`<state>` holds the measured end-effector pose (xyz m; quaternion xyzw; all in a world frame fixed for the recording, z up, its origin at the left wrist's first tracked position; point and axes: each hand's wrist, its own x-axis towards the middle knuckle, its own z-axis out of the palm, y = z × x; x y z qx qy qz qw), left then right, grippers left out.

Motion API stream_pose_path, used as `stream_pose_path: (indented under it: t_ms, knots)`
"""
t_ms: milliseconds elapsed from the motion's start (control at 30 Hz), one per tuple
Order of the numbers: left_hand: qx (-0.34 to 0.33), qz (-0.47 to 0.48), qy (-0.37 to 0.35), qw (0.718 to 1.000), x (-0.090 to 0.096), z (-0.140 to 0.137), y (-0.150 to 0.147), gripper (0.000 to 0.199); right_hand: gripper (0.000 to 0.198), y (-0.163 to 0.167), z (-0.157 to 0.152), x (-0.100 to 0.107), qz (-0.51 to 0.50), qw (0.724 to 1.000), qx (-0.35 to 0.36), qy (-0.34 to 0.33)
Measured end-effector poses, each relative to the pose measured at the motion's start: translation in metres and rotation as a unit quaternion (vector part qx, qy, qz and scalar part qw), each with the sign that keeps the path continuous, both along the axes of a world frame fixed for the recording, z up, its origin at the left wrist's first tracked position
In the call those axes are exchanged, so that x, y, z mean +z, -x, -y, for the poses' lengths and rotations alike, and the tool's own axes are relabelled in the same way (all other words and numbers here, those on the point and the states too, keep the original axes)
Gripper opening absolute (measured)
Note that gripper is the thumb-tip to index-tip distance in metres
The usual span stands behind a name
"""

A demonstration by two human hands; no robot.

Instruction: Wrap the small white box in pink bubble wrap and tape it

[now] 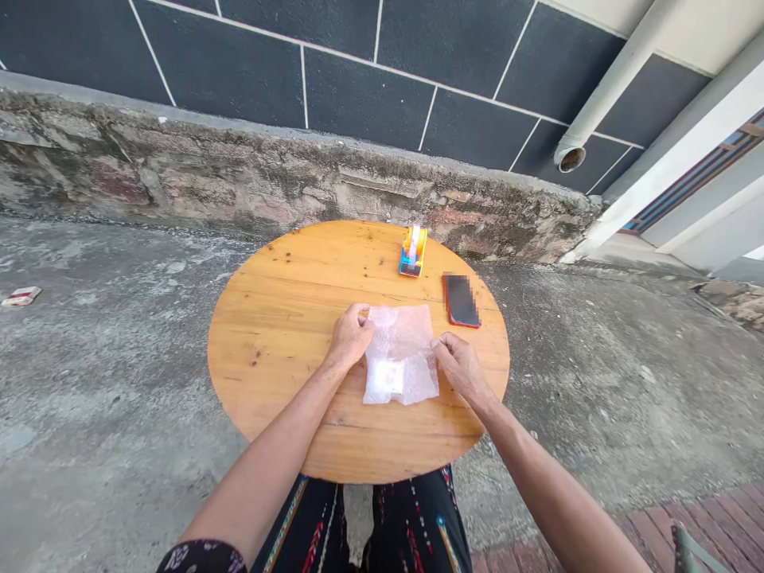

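Note:
A sheet or pouch of clear bubble wrap (401, 338) lies flat on a round wooden table (268, 326). Its left edge, near the upper corner, is pinched by my left hand (351, 338). On the opposite side, my right hand (459, 362) grips the right edge with thumb and bent fingers. A small white box-like item (387, 376) shows at the lower left of the wrap; whether it is inside or under the plastic, I cannot tell.
A yellow and blue tape dispenser (413, 251) stands near the table's far edge. A phone (461, 301) in a red case lies at the right. Beyond the table runs a stone wall base (239, 179). A pale pipe (609, 91) comes down at upper right.

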<state>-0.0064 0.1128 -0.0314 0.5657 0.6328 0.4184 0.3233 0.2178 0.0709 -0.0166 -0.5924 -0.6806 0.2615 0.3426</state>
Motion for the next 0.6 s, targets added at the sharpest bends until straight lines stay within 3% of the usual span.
stream_pose_path:
  t_ms: [333,467,600]
  knots:
    - [0.012,-0.028,-0.017,0.999,0.012,0.014,0.008,0.031,0.041,-0.010,0.001,-0.001,-0.098,0.992,0.068,0.044]
    - [-0.019,-0.151,-0.041,0.988,0.036,0.035,0.013,0.028,0.029,-0.014,0.007,-0.001,-0.078,0.992,0.071,0.073]
    - [-0.114,-0.286,0.032,0.951,0.057,0.040,0.003,0.043,0.039,-0.013,0.009,-0.001,0.021,0.997,0.028,0.070]
